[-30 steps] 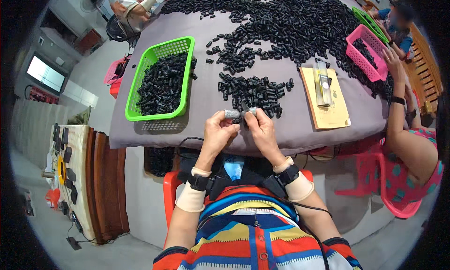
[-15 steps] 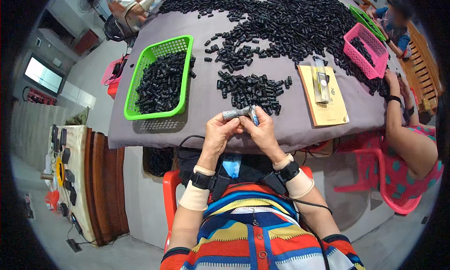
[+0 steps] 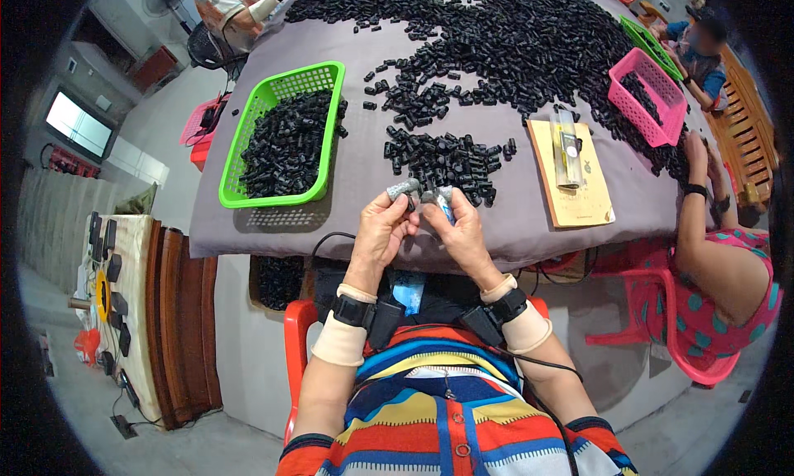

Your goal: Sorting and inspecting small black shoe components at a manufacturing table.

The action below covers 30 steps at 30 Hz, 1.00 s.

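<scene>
Both my hands are raised over the near table edge, in front of a small pile of black cylindrical parts. My left hand is closed in a pinch on a small black part, mostly hidden by the fingers. What looks like grey wrapping covers its index fingertip. My right hand is closed around a slim blue-and-white tool, whose exact kind I cannot make out. Grey wrapping shows at that hand's fingertip too. A narrow gap separates the two hands.
Left of the pile stands a green basket filled with black parts. At right lie a yellowish booklet and a clear-and-yellow packet. A large heap spreads behind. Beyond are a pink basket and other people working at the table.
My hands have moved slightly apart; the grey-wrapped fingertips met before. My left fingers have tilted upward, and a small black part now shows between them.
</scene>
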Each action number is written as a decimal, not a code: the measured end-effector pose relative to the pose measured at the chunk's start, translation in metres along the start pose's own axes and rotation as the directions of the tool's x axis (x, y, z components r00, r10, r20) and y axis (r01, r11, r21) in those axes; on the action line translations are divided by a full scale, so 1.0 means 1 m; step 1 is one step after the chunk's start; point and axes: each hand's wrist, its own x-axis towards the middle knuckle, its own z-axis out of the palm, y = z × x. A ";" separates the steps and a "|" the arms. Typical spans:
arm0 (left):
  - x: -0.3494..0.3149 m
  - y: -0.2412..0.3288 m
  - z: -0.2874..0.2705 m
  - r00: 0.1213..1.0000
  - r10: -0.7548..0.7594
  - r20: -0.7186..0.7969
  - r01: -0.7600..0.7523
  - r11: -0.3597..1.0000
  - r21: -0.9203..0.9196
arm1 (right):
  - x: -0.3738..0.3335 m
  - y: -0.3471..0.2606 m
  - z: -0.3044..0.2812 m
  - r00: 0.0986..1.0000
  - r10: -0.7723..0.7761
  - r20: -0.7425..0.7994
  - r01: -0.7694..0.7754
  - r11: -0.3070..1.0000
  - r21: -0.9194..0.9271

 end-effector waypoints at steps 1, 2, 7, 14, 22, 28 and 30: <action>0.000 0.000 -0.002 1.000 -0.012 0.009 0.012 0.999 -0.035 | 0.000 0.001 -0.001 1.000 -0.002 0.002 0.002 1.000 0.001; 0.000 0.000 -0.004 1.000 -0.024 0.018 0.025 0.997 -0.071 | 0.000 0.003 -0.003 1.000 0.006 0.023 -0.006 1.000 0.003; -0.002 0.002 -0.010 0.998 -0.055 0.028 0.058 0.992 -0.113 | -0.001 0.004 -0.006 0.994 0.029 0.110 -0.009 0.983 -0.181; -0.002 0.002 -0.011 0.996 -0.074 0.041 0.078 0.991 -0.113 | -0.003 -0.004 -0.003 0.979 -0.133 0.152 0.177 0.927 -0.331; -0.001 0.001 -0.013 0.995 -0.095 0.027 0.097 0.989 -0.110 | -0.003 -0.002 -0.001 0.938 -0.287 0.193 0.342 0.854 -0.393; -0.002 0.001 -0.013 0.994 -0.097 0.049 0.102 0.988 -0.120 | -0.004 -0.005 0.001 0.946 -0.270 0.180 0.321 0.855 -0.407; -0.003 0.001 -0.013 0.994 -0.094 0.052 0.100 0.988 -0.122 | -0.004 -0.002 0.001 0.947 -0.269 0.177 0.320 0.847 -0.425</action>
